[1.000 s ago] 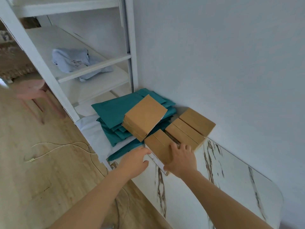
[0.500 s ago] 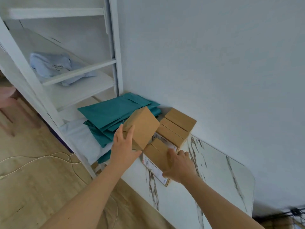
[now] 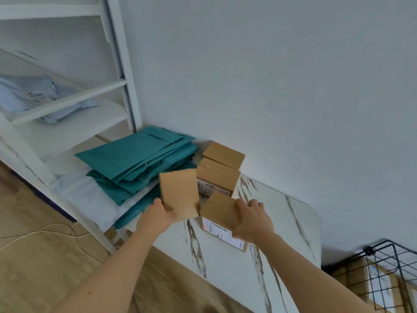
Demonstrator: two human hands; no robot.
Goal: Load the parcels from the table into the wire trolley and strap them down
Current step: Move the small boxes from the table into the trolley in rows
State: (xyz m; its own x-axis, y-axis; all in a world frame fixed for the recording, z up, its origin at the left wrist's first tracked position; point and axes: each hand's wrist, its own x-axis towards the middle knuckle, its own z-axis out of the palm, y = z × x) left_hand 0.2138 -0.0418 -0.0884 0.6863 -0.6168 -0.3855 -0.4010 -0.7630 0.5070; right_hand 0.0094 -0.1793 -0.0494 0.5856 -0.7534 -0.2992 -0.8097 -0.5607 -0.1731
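Note:
My left hand (image 3: 156, 216) grips a small brown cardboard parcel (image 3: 179, 192), lifted and stood up on end above the white marble-patterned table (image 3: 228, 265). My right hand (image 3: 252, 220) grips a second brown parcel (image 3: 222, 213) with a printed label on its front, raised at the table's middle. Behind them, against the wall, stand more brown parcels (image 3: 220, 168). A pile of teal mailer bags (image 3: 137, 159) lies at the table's left end. The black wire trolley (image 3: 388, 274) shows at the lower right, with cardboard boxes inside it.
A white shelf unit (image 3: 67, 105) stands left of the table with a pale blue bag (image 3: 29, 96) on one shelf. A thin cable (image 3: 42, 233) lies on the wooden floor. The grey wall runs right behind the table.
My left hand has lifted its parcel off the teal pile and turned it upright. My right hand has closed round the labelled parcel and raised it. The view has swung right, revealing the trolley.

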